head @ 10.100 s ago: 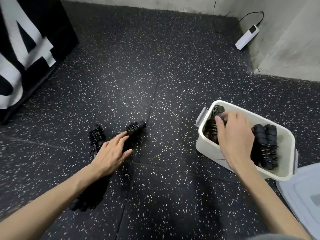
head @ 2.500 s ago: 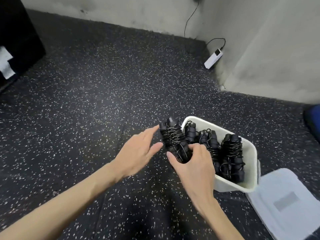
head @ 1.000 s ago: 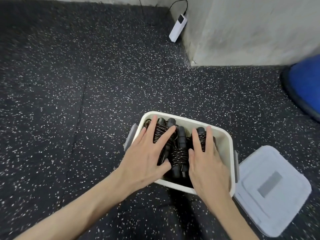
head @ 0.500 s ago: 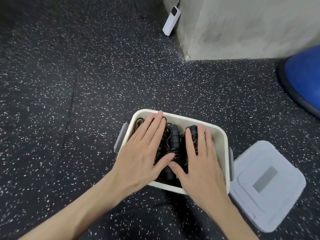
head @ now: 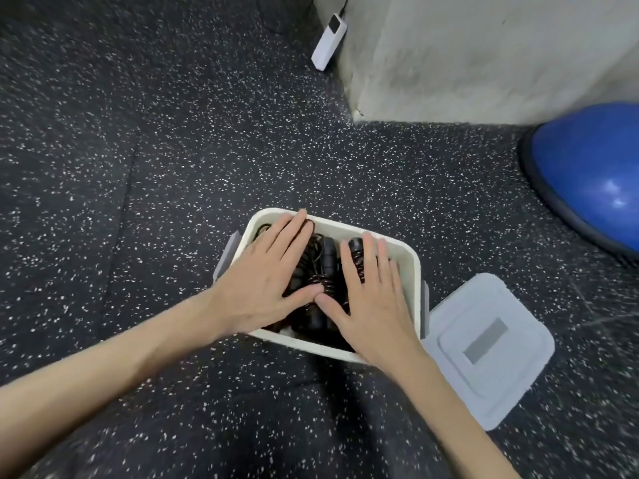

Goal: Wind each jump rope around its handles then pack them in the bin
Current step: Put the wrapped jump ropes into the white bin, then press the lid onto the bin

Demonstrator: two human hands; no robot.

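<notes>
A white bin (head: 411,267) with grey side latches stands on the speckled black floor. Inside it lie several black jump ropes (head: 326,267), each wound around its handles. My left hand (head: 266,281) lies flat over the bundles on the bin's left side, fingers straight. My right hand (head: 373,299) lies flat over the bundles on the right side, fingers straight. The two thumbs nearly touch in the middle. Both hands cover most of the ropes.
The bin's grey-white lid (head: 484,347) lies on the floor just right of the bin. A blue half-ball trainer (head: 587,171) sits at the far right. A white power strip (head: 328,41) lies by the wall corner (head: 449,63) behind.
A wound bundle my right hand held beside the bin 2.5 s ago now lies inside. Both hands have spread flat over the ropes, thumbs drawing together; the view has shifted slightly.
</notes>
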